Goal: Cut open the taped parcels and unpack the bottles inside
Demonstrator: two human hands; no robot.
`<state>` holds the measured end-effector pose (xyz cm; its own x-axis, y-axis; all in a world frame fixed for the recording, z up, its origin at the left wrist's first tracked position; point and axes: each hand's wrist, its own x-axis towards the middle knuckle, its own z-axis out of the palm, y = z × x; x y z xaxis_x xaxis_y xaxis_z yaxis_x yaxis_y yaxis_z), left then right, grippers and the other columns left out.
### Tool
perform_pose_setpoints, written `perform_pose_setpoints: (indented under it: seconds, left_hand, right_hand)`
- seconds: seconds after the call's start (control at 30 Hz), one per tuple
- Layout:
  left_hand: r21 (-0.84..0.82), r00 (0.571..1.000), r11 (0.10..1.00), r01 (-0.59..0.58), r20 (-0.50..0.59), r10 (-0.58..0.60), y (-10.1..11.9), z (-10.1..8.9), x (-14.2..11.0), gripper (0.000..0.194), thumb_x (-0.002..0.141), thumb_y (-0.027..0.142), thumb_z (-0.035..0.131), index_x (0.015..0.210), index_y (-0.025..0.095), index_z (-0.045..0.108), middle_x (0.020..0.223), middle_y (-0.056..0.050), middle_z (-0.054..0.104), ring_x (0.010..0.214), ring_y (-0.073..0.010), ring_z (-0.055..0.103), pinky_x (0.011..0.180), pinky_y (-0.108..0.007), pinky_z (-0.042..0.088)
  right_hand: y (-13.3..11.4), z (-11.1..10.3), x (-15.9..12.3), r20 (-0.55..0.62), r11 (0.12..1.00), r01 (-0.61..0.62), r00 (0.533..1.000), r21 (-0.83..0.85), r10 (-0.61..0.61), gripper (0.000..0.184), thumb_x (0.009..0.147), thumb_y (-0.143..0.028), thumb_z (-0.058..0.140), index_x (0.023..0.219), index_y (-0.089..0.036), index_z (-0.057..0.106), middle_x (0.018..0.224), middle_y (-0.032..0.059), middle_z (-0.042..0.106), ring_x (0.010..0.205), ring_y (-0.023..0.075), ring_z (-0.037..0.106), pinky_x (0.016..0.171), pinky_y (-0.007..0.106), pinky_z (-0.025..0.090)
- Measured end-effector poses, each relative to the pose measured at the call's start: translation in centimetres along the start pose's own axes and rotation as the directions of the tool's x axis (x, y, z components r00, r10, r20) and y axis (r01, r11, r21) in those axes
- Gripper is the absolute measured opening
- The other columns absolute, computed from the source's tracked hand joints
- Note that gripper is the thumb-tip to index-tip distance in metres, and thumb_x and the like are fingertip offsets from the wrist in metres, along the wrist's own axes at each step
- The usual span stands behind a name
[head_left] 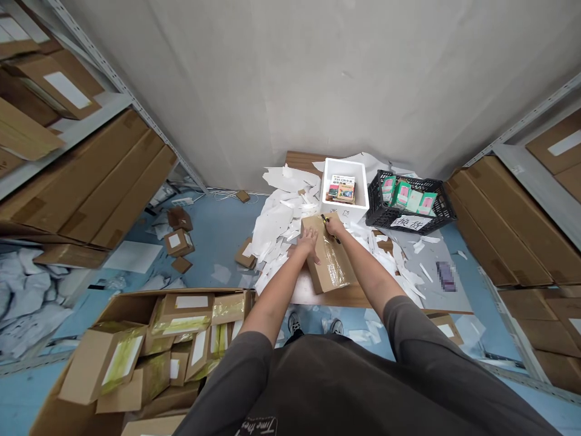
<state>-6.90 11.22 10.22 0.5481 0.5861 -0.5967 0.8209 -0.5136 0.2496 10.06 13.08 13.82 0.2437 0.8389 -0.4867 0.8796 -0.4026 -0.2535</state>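
A brown cardboard box (333, 266) with shiny clear tape along its top lies on the table in front of me. My left hand (309, 242) rests on the box's left side, fingers stretched out and pressing on the cardboard. In my right hand (334, 226), closed over the far part of the box top, is a slim black and yellow utility knife (325, 218). Its blade cannot be made out. Just beyond the box stands a white foam bin (345, 211) with several small printed packs (342, 189) inside.
Torn white paper (272, 227) covers much of the wooden table (297, 160). A black crate (379, 215) of green and pink packs stands right of the bin. At lower left, a large carton (49, 415) holds several taped boxes. Shelves with cartons (91, 181) flank both sides.
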Motion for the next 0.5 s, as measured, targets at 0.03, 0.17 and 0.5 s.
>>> perform_pose_setpoints:
  seconds: [0.03,0.17,0.5]
  left_hand:
    - [-0.004,1.000,1.000,-0.002,0.005,0.002,0.0,0.0,0.0,0.181,0.044,0.082,0.096,0.177,0.023,-0.011,0.181,-0.017,-0.022,0.165,-0.0461,-0.025,0.131,-0.068,0.023]
    - [-0.004,1.000,1.000,-0.003,0.011,0.003,-0.1,0.0,-0.2,0.178,0.046,0.079,0.097,0.176,0.026,-0.012,0.180,-0.015,-0.024,0.164,-0.0465,-0.025,0.130,-0.072,0.021]
    - [0.007,0.999,0.999,0.033,0.023,-0.033,0.5,-0.1,0.2,0.182,0.041,0.079,0.100,0.177,0.026,-0.010,0.180,-0.015,-0.022,0.163,-0.0477,-0.028,0.129,-0.074,0.024]
  right_hand:
    - [-0.1,-0.1,0.2,0.003,1.000,0.004,1.000,-0.006,-0.004,0.046,0.114,-0.039,0.047,0.143,-0.007,0.064,0.104,0.0171,0.081,0.107,0.0274,0.076,0.102,0.029,0.049]
    - [-0.5,-0.2,0.7,0.022,0.999,0.014,1.000,-0.044,-0.013,0.040,0.112,-0.030,0.051,0.138,-0.005,0.068,0.102,0.0194,0.082,0.107,0.0279,0.076,0.100,0.029,0.051]
    - [-1.9,-0.1,0.7,0.157,0.987,0.078,0.986,-0.140,-0.055,0.035,0.085,-0.021,0.086,0.110,0.003,0.080,0.083,0.0210,0.081,0.091,0.0354,0.081,0.095,0.037,0.063]
